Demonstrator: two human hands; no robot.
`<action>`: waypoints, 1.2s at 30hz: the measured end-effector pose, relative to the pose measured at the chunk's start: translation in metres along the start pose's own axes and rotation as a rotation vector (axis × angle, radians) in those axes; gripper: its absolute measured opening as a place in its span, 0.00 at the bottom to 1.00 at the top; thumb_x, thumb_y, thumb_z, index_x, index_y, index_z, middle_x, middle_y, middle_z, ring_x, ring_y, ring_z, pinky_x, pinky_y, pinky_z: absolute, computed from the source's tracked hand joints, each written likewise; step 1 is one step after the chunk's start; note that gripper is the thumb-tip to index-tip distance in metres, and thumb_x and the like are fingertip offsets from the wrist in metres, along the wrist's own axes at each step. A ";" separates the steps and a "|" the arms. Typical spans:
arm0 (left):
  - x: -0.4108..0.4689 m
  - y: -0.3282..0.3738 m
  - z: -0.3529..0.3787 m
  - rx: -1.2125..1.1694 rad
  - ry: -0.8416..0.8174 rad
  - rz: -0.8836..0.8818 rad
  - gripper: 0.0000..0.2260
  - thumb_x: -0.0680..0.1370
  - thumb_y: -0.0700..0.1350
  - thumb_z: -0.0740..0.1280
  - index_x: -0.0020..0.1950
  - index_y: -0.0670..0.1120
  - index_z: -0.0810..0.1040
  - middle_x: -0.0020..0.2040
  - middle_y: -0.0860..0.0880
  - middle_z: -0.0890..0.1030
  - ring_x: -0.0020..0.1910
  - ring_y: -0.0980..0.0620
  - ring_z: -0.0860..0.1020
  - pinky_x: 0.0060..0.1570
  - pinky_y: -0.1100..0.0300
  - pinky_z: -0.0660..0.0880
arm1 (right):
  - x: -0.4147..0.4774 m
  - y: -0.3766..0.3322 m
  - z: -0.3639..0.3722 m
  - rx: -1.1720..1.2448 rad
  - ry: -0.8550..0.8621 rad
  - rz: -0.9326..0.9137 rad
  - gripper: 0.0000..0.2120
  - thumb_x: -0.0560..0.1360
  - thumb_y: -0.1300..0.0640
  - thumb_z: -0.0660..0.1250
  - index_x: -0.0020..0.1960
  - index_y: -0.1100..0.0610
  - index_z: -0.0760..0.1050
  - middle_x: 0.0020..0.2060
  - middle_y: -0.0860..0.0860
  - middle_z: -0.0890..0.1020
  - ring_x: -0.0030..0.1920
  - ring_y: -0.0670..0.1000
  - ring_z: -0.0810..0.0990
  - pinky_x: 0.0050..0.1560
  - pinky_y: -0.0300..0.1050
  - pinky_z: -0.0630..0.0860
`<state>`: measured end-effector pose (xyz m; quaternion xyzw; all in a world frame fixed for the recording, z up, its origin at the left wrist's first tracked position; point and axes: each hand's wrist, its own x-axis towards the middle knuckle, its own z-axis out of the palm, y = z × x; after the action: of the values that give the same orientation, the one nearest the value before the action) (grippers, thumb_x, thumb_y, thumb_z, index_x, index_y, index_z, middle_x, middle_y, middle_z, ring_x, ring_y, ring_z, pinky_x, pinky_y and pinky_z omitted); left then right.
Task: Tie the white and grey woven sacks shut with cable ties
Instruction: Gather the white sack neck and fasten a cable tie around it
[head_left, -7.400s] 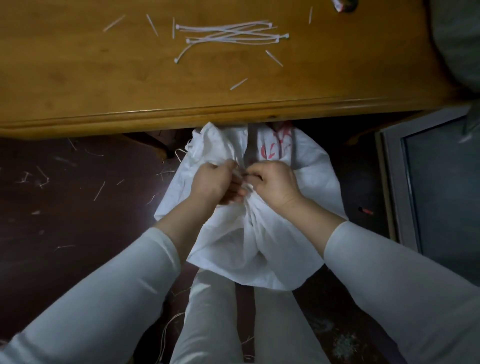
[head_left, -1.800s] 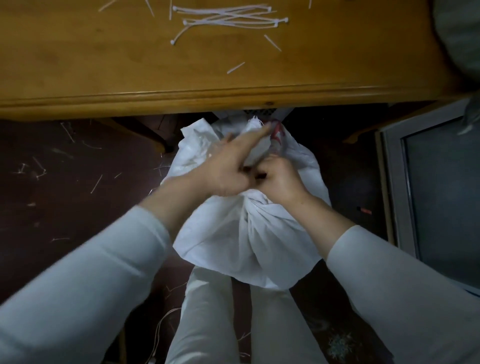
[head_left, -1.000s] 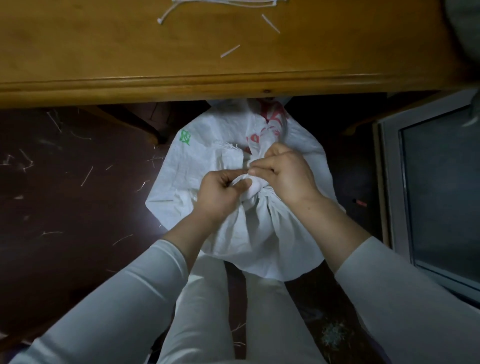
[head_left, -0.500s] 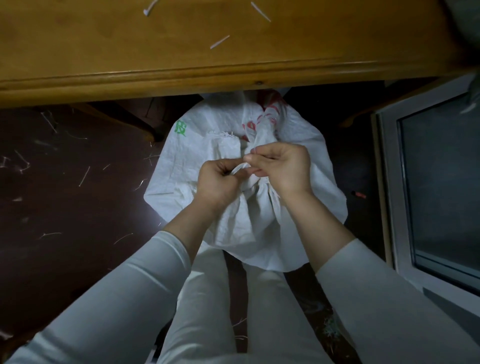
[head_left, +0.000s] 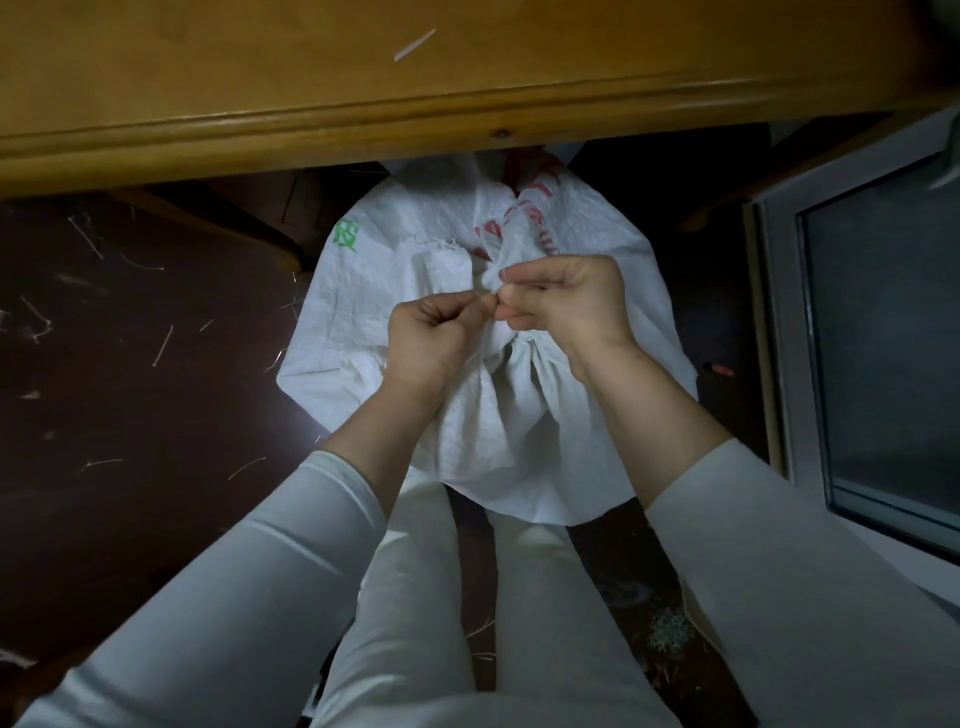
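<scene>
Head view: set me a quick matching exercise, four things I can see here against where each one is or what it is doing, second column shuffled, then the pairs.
Things
1. white sack
2. tie offcut
3. green mark
4. right hand

Places or states
A. fingers curled, tips meeting the left hand over the sack's gathered neck
B. lying on the wooden table
C. standing on the dark floor, its far side under the table edge
D. printed on the sack, left in view

Pairs: 1-C, 2-B, 3-D, 4-A
</scene>
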<state>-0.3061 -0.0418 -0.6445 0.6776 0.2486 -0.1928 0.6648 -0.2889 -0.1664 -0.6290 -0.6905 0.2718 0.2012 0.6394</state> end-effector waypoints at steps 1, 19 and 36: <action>0.000 -0.001 0.001 -0.005 0.005 0.006 0.07 0.74 0.37 0.69 0.50 0.35 0.82 0.45 0.45 0.83 0.46 0.51 0.81 0.49 0.65 0.78 | 0.001 -0.001 -0.001 -0.018 -0.005 0.000 0.06 0.71 0.71 0.68 0.46 0.64 0.78 0.34 0.56 0.81 0.29 0.46 0.82 0.33 0.35 0.78; 0.009 -0.003 0.009 0.148 0.018 0.071 0.07 0.78 0.41 0.65 0.47 0.39 0.80 0.32 0.51 0.75 0.27 0.64 0.70 0.34 0.69 0.70 | 0.012 -0.003 -0.013 -0.038 -0.081 -0.032 0.07 0.72 0.71 0.68 0.50 0.70 0.78 0.34 0.57 0.81 0.27 0.45 0.82 0.34 0.34 0.79; 0.023 0.022 -0.005 -0.040 -0.240 -0.165 0.07 0.76 0.32 0.63 0.49 0.34 0.80 0.47 0.36 0.82 0.49 0.42 0.82 0.55 0.53 0.78 | 0.019 0.009 -0.007 -0.454 -0.066 -0.405 0.09 0.73 0.64 0.69 0.52 0.61 0.82 0.38 0.50 0.80 0.33 0.52 0.82 0.43 0.50 0.82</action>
<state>-0.2745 -0.0348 -0.6401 0.6134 0.2259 -0.3215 0.6851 -0.2805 -0.1760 -0.6471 -0.8490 0.0558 0.1475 0.5044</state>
